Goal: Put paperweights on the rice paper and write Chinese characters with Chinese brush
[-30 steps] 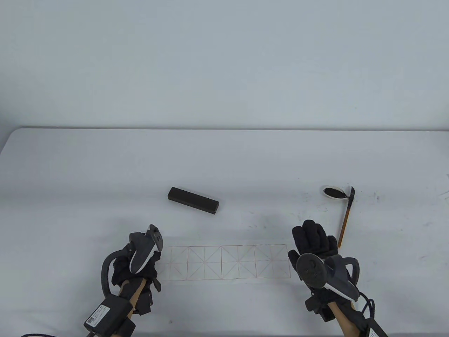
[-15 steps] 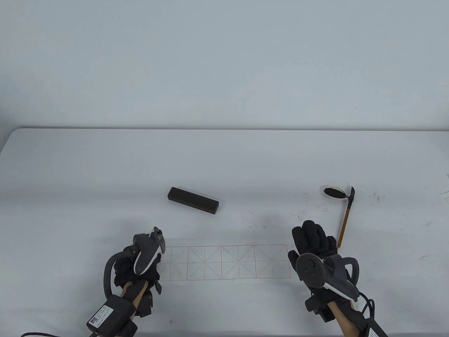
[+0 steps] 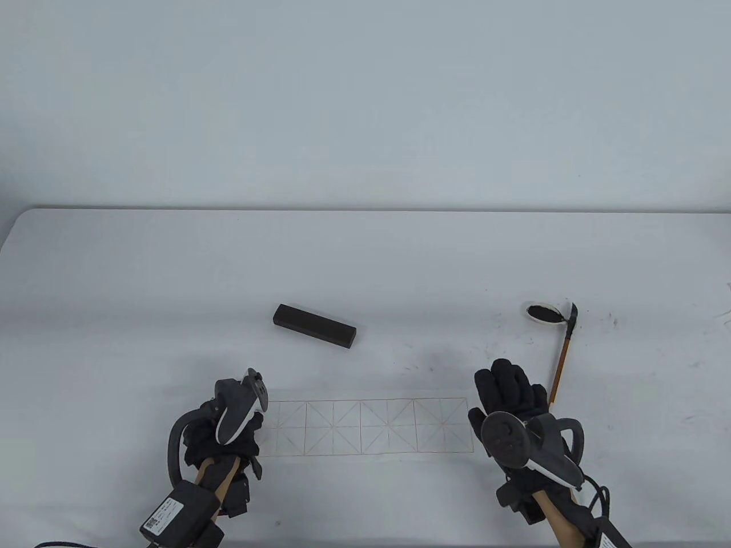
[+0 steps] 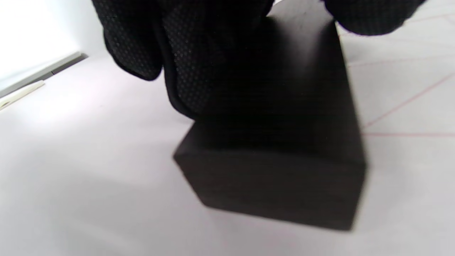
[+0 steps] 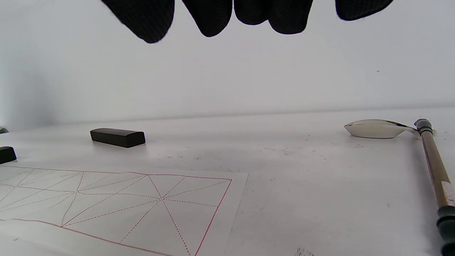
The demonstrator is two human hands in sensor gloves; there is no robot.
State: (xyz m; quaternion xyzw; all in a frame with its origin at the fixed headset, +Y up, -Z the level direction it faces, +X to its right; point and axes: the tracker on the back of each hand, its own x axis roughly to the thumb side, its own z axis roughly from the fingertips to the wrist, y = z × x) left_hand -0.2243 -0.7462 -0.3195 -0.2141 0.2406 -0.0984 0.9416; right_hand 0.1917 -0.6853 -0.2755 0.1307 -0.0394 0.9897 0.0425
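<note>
Left wrist view, paperweight [image 4: 277, 142] under left hand [image 4: 199, 53], paper's [image 4: 408, 89] edge.

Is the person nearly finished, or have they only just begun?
Only just begun. The left hand is pressing one black block paperweight at the left end of the red-gridded rice paper. The second black paperweight lies off the paper. The right hand hovers empty. The brown-handled brush rests against the white ink dish; every square is blank.
</note>
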